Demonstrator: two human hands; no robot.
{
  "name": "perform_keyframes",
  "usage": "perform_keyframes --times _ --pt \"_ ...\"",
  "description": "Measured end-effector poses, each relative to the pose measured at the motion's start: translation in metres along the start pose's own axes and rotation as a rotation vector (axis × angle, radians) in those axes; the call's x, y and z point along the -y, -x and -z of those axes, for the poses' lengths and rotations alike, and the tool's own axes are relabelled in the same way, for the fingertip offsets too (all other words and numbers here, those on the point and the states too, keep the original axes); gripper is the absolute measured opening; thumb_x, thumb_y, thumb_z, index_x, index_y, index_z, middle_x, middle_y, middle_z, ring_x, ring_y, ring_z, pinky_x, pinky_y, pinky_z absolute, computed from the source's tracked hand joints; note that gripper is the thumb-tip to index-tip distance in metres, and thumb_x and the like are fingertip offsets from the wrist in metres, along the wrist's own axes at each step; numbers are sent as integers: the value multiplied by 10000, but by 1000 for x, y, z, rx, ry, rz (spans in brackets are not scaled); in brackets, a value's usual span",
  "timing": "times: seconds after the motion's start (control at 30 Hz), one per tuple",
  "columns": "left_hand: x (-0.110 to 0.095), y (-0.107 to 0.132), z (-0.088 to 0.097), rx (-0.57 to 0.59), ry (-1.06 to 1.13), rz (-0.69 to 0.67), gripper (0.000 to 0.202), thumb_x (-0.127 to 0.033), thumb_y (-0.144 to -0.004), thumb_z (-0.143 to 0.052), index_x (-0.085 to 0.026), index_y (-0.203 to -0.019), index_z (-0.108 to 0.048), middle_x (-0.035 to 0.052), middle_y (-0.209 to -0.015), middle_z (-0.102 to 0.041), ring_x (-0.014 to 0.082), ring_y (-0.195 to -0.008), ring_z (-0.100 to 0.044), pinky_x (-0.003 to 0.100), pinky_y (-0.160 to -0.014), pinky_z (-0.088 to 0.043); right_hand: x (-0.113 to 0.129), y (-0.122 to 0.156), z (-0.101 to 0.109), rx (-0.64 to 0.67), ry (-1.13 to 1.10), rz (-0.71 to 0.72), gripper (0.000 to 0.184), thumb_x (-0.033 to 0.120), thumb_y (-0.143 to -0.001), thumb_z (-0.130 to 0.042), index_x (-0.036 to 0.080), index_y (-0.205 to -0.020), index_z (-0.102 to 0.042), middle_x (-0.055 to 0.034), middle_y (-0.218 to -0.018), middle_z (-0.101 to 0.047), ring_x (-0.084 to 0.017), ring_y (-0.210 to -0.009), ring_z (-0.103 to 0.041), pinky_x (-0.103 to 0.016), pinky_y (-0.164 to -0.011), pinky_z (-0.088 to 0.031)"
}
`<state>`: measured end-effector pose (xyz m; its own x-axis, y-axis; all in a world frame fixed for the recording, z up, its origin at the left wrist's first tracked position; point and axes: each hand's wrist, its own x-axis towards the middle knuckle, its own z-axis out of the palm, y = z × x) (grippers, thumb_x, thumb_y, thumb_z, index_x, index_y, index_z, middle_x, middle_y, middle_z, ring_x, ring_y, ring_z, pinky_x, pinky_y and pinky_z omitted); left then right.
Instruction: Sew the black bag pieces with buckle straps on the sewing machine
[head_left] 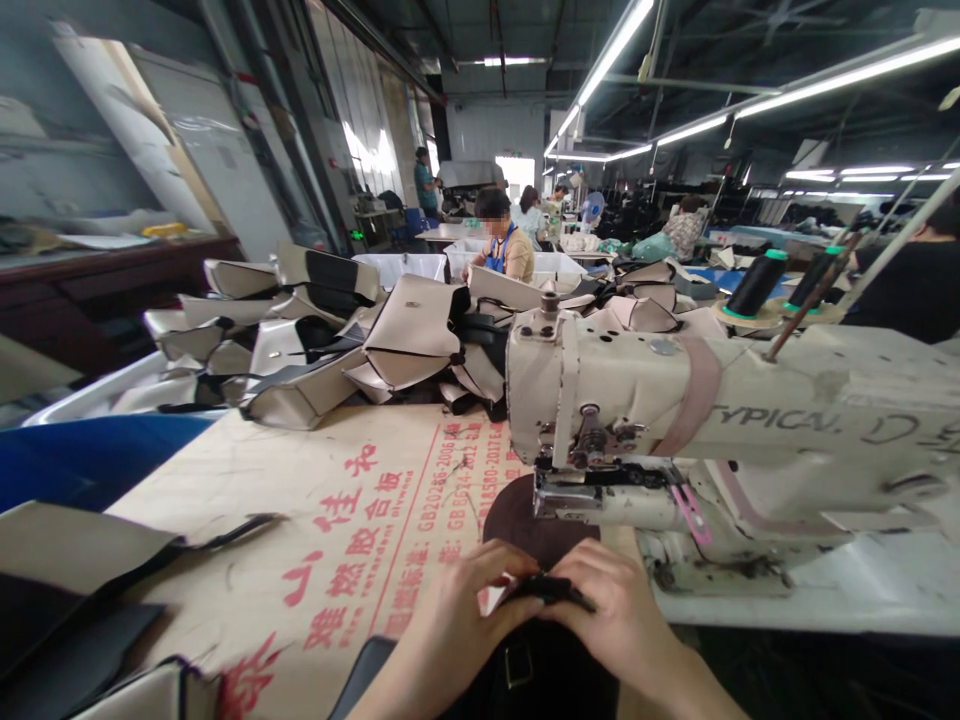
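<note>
Both hands meet at the bottom centre, just in front of the sewing machine's needle area. My left hand (465, 605) and my right hand (611, 610) pinch a small black strap piece (546, 588) between their fingertips. Below them lies a black bag part with a metal buckle (517, 665). A dark round pad (517, 520) sits under the machine head. The beige sewing machine (675, 420) marked TYPICAL stretches to the right.
A heap of beige and black bag panels (330, 330) fills the far side of the cardboard-covered table (315, 540). Black thread cones (757, 285) stand behind the machine. Other workers sit at benches further back (504, 245). More panels lie at the left front (67, 570).
</note>
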<state>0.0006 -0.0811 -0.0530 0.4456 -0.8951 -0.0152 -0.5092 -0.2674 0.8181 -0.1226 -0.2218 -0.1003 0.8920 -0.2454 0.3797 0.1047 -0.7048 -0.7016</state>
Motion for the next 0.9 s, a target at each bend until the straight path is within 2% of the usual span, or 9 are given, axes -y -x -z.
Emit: perform_keyframes --times 0.23,0.4,0.57,0.67,0.73,0.83,0.9 --pt "5 -4 -3 1 -6 -5 122 -228 -749 -589 -224 -865 -625 -15 -881 -622 133 -847 -562 220 -746 -423 1 1 7 31 -95 -71 167 341 -764 -626 193 -837 -653 -28 -831 -627 -152 -813 -549 -272 -727 -443" --pt "5 -5 -5 -55 -49 4 103 -235 -745 -591 -210 -843 -608 -11 -860 -612 133 -809 -556 223 -707 -420 9 3 9 41 -116 -149 351 391 -680 -699 221 -977 -619 -27 -955 -601 -176 -927 -530 -284 -815 -437" --pt "6 -4 -13 -99 -98 7 52 -206 -747 -579 -196 -785 -612 -1 -824 -615 141 -797 -555 236 -718 -420 6 3 3 -28 -122 -193 173 331 -753 -639 200 -866 -640 -20 -850 -606 -154 -845 -538 -269 -762 -429" --pt "8 -3 -12 -63 -79 -16 96 -165 -736 -589 -212 -806 -634 -15 -860 -628 133 -843 -561 226 -770 -415 2 2 3 2 -166 -196 170 341 -735 -657 187 -804 -636 -11 -791 -600 -138 -779 -537 -252 -696 -422" --pt "6 -3 -7 4 -62 -47 111 -176 -748 -591 -228 -826 -650 -23 -888 -630 121 -861 -562 212 -794 -411 1 2 5 28 -176 -170 176 350 -735 -657 186 -794 -634 -10 -786 -600 -134 -773 -534 -248 -679 -416" --pt "0 0 2 87 -60 -90 143 -252 -758 -607 -242 -897 -640 -17 -948 -610 118 -874 -554 206 -797 -413 -1 2 6 47 -122 -87 179 360 -765 -621 184 -795 -629 -17 -783 -603 -136 -776 -530 -254 -672 -410" --pt "-5 2 4 77 -95 -96 195 -332 -747 -622 -230 -912 -619 -2 -942 -594 127 -854 -548 213 -765 -420 -2 2 5 56 -74 -32 190 370 -786 -592 183 -795 -621 -24 -778 -604 -140 -768 -529 -260 -657 -404"
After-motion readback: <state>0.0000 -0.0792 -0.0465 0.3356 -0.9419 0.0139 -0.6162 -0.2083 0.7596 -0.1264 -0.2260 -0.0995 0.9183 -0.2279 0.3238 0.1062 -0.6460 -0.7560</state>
